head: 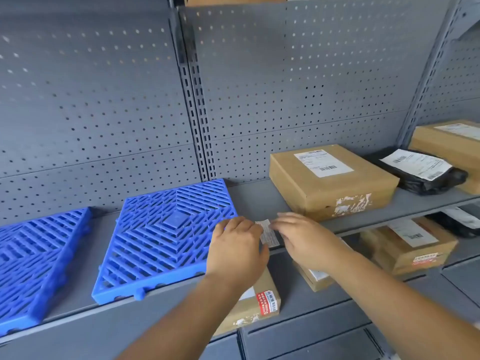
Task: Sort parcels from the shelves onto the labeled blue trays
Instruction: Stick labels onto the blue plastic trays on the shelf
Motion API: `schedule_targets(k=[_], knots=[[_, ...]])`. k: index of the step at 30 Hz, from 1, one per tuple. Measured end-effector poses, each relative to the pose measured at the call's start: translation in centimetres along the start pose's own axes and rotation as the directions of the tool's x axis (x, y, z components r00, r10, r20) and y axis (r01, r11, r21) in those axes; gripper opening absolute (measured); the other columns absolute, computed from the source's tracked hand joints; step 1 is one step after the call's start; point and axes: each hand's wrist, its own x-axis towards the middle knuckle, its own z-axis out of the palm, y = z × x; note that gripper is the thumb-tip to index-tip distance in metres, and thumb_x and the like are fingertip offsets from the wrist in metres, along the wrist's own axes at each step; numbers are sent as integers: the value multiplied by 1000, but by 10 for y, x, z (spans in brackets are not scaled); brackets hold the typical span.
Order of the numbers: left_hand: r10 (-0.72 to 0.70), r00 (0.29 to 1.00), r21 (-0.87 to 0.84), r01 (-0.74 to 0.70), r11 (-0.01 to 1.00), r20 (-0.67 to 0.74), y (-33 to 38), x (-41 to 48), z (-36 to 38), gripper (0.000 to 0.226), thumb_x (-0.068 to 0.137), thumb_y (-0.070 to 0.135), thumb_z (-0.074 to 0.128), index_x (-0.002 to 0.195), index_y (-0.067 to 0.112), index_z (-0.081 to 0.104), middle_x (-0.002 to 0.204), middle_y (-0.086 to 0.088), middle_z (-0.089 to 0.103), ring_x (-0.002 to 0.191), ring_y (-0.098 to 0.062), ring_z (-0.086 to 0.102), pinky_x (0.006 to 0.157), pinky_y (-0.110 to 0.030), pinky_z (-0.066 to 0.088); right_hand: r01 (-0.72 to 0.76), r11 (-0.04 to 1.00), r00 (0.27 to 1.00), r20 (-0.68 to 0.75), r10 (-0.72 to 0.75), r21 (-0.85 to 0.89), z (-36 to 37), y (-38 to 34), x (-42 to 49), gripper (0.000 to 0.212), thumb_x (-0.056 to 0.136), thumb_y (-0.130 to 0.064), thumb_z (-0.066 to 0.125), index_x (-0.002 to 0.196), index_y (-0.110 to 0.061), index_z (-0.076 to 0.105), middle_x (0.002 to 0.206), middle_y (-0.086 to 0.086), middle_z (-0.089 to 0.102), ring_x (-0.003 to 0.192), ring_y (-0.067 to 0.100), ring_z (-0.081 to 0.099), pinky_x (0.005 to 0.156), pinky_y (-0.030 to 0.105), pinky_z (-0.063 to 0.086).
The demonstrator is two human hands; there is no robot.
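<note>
I'm watching a small white paper slip [267, 233] being held between both hands, right at the front lip of the shelf [259, 201]. The left hand [236, 245] is curling its fingers over the slip's left edge, with the thumb tucking underneath. The right hand [304, 242] is reaching in with its fingers nearly straight and meeting the slip's right edge. I cannot tell whether it is pinching or only touching.

Just beside the left hand, on its outer side, a blue tray [166, 237] is lying flat with nothing on it, and a second blue tray [39, 250] is sitting further out that way. Just beyond the right hand a cardboard box [330, 183] is waiting, with a black bag [426, 178] past it. Under the wrists, on the lower shelf, a smaller box [259, 302] is showing.

I'm reading this as the labelling step, with sorting not yet begun. Next, I'm judging, the slip needs pressing flat by the tray, then both hands need freeing for that nearest box.
</note>
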Motion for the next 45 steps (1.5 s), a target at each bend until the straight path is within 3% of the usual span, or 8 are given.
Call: schedule_targets(k=[6,13,19,23,28,33,40,45], knots=[[56,995,82,-50,995,-80,16,3,15,24,68,42,67,82,27,79,87,12,75,105,-18,69,103,-38,39,101,993,995,6,-101,55,3,14,5,45,101,-5,39,142,-9,58,150,2,54,152,18,29,116,16,13],[47,996,143,-36,989,-78,24,3,22,20,62,44,85,73,29,75,75,15,72,101,-17,71,101,-36,27,126,989,992,20,-128,81,8,27,7,50,90,-9,33,124,-12,70,130,0,68,145,23,41,118,25,26],[16,1000,132,-18,991,13,31,3,17,19,64,43,83,73,29,73,69,9,68,83,-22,67,91,-41,52,189,977,982,-24,-187,95,7,30,3,52,84,-18,26,108,-16,73,107,0,68,114,26,56,102,39,47],[24,999,157,-16,987,-48,31,5,16,14,74,29,65,63,27,72,56,8,61,67,-23,62,79,-35,53,179,976,984,-18,-178,123,6,28,1,53,84,-25,25,105,-17,73,106,-2,64,111,21,52,97,37,46],[12,991,164,10,986,-133,25,7,5,13,77,26,64,67,27,73,55,7,60,63,-22,60,72,-33,50,172,969,985,-49,-165,176,6,26,0,43,88,-28,34,105,-18,73,103,-7,61,109,17,50,95,31,44],[-21,973,74,39,996,-230,15,5,-15,9,81,27,64,76,29,71,58,9,60,66,-20,60,75,-32,43,212,965,965,-191,-181,152,0,15,6,13,94,-26,61,83,-19,61,84,-17,44,92,10,45,78,31,43],[-104,945,-13,105,994,-310,-11,-9,-38,5,86,25,69,89,28,72,62,9,62,64,-21,59,74,-38,49,175,956,943,-318,-95,235,-7,-14,20,3,94,-22,65,92,-24,68,81,-15,61,83,15,53,67,33,42],[-172,922,-35,171,985,-347,-41,-27,-53,12,85,28,63,92,28,73,64,6,64,64,-22,60,72,-35,47,177,931,941,-333,-65,319,-5,-46,35,4,94,-26,66,95,-23,68,85,-13,66,88,12,54,75,37,48]])
